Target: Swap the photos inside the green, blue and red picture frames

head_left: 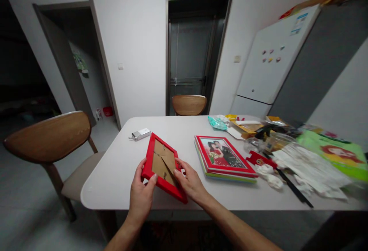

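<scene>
I hold a red picture frame [161,159] back side up above the near edge of the white table [115,174]; its brown cardboard back and stand face me. My left hand [141,191] grips the frame's lower left edge with thumb on top. My right hand [190,182] grips its right edge, fingers curled on the backing. To the right lies a stack of frames [225,157], the top one red with a photo of two people.
A small silver device [140,133] lies at the table's left rear. Papers, packaging, a black stick and white wrappers [301,163] clutter the right side. Wooden chairs stand at the left [48,134] and far end [189,104]. A fridge [273,63] stands at right.
</scene>
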`<action>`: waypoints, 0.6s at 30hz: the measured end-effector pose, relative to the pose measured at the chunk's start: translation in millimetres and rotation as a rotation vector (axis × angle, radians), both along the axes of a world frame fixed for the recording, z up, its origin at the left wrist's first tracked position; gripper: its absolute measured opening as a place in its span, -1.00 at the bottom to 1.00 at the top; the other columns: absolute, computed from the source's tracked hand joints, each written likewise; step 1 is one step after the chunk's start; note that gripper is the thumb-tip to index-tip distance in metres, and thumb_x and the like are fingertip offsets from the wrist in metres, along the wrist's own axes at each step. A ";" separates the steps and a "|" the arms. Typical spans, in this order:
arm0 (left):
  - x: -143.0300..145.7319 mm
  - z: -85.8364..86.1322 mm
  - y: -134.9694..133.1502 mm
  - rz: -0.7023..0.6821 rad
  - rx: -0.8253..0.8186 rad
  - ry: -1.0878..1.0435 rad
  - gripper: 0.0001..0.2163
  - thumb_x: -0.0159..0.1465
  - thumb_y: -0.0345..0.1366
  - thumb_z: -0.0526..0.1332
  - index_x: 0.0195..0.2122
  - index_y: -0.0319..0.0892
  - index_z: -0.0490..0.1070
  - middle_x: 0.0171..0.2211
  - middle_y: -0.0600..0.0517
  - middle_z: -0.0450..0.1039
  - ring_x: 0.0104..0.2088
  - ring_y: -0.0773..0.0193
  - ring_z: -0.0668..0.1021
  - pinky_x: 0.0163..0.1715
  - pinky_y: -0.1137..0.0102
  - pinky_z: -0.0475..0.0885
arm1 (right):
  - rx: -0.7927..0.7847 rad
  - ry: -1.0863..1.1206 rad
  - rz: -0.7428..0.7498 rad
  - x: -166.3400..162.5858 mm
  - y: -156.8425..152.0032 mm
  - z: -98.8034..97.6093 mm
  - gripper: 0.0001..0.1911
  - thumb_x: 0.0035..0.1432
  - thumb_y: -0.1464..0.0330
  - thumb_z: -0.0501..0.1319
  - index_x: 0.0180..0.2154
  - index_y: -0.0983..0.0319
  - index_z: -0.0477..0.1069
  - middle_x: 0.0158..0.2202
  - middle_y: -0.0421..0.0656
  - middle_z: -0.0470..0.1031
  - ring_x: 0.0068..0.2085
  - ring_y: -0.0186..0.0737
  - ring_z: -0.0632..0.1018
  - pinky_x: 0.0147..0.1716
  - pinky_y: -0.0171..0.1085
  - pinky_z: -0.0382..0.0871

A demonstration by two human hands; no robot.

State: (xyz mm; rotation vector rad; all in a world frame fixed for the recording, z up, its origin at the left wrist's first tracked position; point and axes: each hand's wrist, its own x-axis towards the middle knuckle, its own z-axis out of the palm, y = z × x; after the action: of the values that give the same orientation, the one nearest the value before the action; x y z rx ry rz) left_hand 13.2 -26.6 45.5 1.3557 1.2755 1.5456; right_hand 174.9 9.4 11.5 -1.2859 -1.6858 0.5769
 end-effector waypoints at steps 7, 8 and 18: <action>-15.0 -54.0 -5.7 -0.090 -0.140 0.179 -0.48 0.06 -0.28 0.15 0.05 -0.22 0.04 -0.02 -0.13 0.27 -0.05 0.16 0.37 -0.07 0.27 0.27 | -0.003 -0.402 0.043 6.4 -2.8 -17.7 -0.63 -0.10 0.36 0.15 -0.16 0.26 0.36 -0.08 -0.01 0.32 -0.06 -0.12 0.32 -0.08 -0.16 0.16; -16.3 -57.8 -6.1 -0.084 -0.129 0.253 -0.48 0.06 -0.28 0.14 0.05 -0.24 0.05 0.00 -0.14 0.25 -0.03 0.15 0.35 -0.04 0.25 0.24 | 0.001 -0.437 0.043 7.6 -2.9 -19.0 -0.65 -0.09 0.36 0.14 -0.17 0.25 0.37 -0.09 -0.01 0.32 -0.07 -0.12 0.32 -0.09 -0.16 0.17; -19.3 -70.4 -9.1 -0.041 -0.045 0.698 -0.50 0.11 -0.25 0.10 0.06 -0.29 0.04 -0.02 -0.19 0.25 -0.01 0.12 0.32 -0.01 0.17 0.20 | 0.035 -0.508 0.075 12.7 0.0 -26.3 -0.71 -0.09 0.38 0.14 -0.23 0.19 0.40 -0.14 -0.06 0.31 -0.11 -0.16 0.33 -0.13 -0.21 0.18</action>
State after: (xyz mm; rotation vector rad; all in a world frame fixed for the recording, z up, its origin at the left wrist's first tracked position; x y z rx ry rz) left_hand -6.1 -35.6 -24.9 1.9671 1.6517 1.0253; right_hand 187.6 9.4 -14.8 -1.4281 -2.1528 0.2707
